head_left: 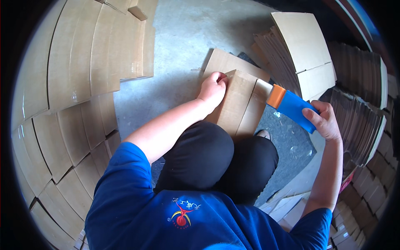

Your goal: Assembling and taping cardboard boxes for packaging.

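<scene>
In the head view, the box (238, 102) stands just beyond the person's knees (204, 152), its long top seam running away from them. The left hand (213, 89) lies at its far left edge, fingers curled in close; whether they pinch anything there I cannot tell. The right hand (327, 118) is wrapped around the blue body of the dispenser (296, 110), whose orange end sits at the box's right edge; I cannot tell if they touch.

Left of the left forearm, bare floor (175, 50) gives room as far as the piled cartons (81, 54). The right side is tighter: flattened cardboard (308, 46) rises just past the dispenser, with the dark mat (291, 154) open below it, toward the right forearm.
</scene>
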The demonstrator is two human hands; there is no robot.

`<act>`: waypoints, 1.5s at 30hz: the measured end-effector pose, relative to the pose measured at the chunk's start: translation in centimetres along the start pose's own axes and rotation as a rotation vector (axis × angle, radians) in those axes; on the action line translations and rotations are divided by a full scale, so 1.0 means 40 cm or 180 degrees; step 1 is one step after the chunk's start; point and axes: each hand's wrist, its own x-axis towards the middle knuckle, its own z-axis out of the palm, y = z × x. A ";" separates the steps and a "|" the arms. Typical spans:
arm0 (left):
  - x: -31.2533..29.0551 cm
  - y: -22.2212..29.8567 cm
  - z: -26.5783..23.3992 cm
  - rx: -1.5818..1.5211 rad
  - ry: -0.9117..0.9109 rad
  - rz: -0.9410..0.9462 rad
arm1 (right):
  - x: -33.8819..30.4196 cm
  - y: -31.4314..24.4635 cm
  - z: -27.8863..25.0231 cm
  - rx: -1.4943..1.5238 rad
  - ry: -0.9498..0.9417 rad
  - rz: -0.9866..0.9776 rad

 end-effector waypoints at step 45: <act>0.145 0.258 0.066 0.1243 -0.1989 0.0235 | 0.075 0.241 -0.057 0.0262 -0.0504 0.0079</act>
